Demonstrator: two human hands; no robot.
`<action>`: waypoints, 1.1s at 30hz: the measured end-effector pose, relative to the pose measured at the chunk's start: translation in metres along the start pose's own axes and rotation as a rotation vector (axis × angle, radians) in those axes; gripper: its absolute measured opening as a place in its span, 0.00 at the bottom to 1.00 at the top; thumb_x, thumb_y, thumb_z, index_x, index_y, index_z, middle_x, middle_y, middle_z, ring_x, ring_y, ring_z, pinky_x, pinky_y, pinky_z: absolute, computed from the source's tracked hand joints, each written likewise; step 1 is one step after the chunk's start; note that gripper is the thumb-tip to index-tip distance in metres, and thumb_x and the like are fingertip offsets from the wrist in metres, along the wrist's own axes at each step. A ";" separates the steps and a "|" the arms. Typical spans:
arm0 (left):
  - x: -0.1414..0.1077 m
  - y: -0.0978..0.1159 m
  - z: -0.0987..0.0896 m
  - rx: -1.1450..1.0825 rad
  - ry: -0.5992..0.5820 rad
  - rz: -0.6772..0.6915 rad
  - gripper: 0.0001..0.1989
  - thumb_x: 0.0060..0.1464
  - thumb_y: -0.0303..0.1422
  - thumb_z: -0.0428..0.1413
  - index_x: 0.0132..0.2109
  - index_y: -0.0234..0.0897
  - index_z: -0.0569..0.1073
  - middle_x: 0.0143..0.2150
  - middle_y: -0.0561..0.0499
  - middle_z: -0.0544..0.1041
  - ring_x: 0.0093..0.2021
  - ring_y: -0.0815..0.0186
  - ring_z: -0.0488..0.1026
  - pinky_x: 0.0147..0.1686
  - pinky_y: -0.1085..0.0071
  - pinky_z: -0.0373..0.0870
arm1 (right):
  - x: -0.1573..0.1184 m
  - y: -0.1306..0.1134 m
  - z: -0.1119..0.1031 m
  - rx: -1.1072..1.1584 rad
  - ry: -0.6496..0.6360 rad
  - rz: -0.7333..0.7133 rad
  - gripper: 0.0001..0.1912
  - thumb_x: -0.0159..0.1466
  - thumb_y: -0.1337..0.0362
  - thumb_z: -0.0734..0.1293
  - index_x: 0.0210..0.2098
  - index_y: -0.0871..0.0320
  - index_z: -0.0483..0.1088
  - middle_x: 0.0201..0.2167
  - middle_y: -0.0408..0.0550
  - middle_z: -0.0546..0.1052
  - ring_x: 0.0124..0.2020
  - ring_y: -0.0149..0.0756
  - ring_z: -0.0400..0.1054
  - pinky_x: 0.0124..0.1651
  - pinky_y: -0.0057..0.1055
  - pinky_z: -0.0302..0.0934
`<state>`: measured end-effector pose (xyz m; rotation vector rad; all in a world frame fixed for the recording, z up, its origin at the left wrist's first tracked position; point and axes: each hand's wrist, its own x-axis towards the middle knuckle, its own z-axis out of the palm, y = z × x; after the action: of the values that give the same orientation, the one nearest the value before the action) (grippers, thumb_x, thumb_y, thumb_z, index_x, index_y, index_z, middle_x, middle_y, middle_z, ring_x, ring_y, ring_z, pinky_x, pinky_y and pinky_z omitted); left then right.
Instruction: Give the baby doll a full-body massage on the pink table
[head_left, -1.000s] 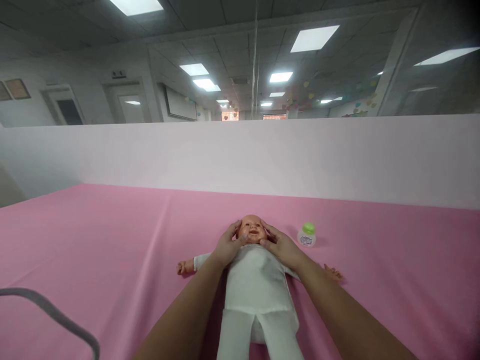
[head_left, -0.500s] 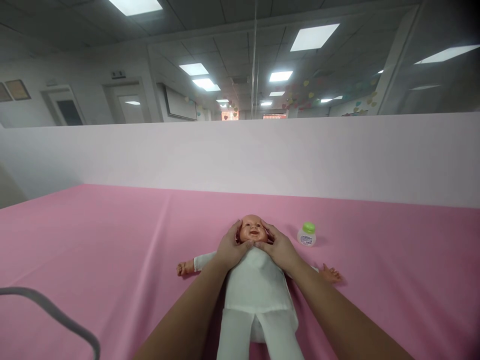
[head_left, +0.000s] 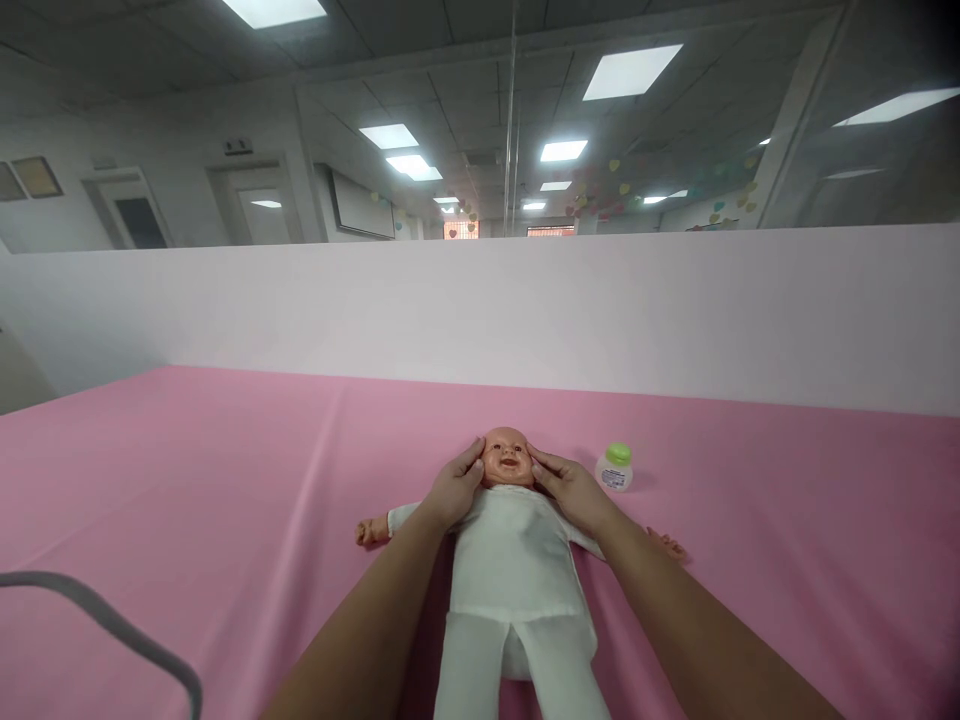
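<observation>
- A small clear bottle (head_left: pixel 614 474) with a green cap (head_left: pixel 619 454) stands upright on the pink surface (head_left: pixel 187 480), to the right of the doll's head, near the right grip (head_left: pixel 574 492) but apart from it.
- A grey cord-like strip (head_left: pixel 112 620) curves in at the lower left, well apart from the doll.
- Behind the surface runs a low white wall (head_left: pixel 480 310); above it, ceiling lights (head_left: pixel 634 73) and doors (head_left: pixel 139 215) show.
- The forearms pass over the doll's sleeves, hiding part of each; both doll hands show beyond them.
- The doll (head_left: pixel 517 560), in white clothes, lies face up on the surface, head away from the wearer, arms spread out, legs running out of view at the bottom.
- Its head (head_left: pixel 508 456) lies between the left grip (head_left: pixel 457 487) and the right grip.
- Each grip is unclenched, fingers extended and laid along one side of the head, thumb near the cheek or jawline; the face is uncovered between them.
</observation>
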<state>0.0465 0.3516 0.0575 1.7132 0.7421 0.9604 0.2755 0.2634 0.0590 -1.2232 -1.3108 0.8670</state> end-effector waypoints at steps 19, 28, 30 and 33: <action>-0.009 0.008 0.011 0.228 0.053 0.044 0.45 0.54 0.46 0.67 0.74 0.41 0.60 0.71 0.42 0.68 0.67 0.46 0.68 0.62 0.53 0.71 | -0.002 0.003 0.023 -0.248 0.157 -0.018 0.48 0.54 0.49 0.80 0.70 0.48 0.64 0.62 0.49 0.76 0.57 0.52 0.75 0.64 0.50 0.67; -0.006 -0.006 0.006 0.117 0.051 0.025 0.41 0.59 0.46 0.63 0.74 0.39 0.61 0.73 0.42 0.64 0.72 0.48 0.63 0.70 0.52 0.62 | -0.005 -0.009 0.019 -0.082 0.129 0.010 0.34 0.60 0.52 0.76 0.64 0.52 0.72 0.60 0.48 0.77 0.61 0.52 0.72 0.68 0.50 0.63; -0.004 -0.008 0.004 0.088 0.044 0.022 0.41 0.61 0.49 0.61 0.74 0.37 0.61 0.74 0.41 0.63 0.74 0.49 0.60 0.73 0.53 0.55 | -0.003 -0.007 0.017 -0.053 0.113 0.000 0.31 0.61 0.51 0.75 0.62 0.52 0.74 0.60 0.47 0.77 0.62 0.52 0.71 0.69 0.52 0.61; -0.002 -0.008 0.002 0.042 0.041 0.007 0.37 0.63 0.53 0.56 0.71 0.36 0.66 0.75 0.43 0.61 0.75 0.52 0.57 0.75 0.54 0.50 | 0.000 -0.002 0.013 -0.054 0.104 -0.030 0.27 0.64 0.47 0.72 0.59 0.51 0.76 0.61 0.46 0.76 0.64 0.51 0.70 0.71 0.53 0.58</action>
<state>0.0469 0.3516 0.0494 1.7380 0.7885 0.9937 0.2620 0.2652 0.0586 -1.2710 -1.2725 0.7413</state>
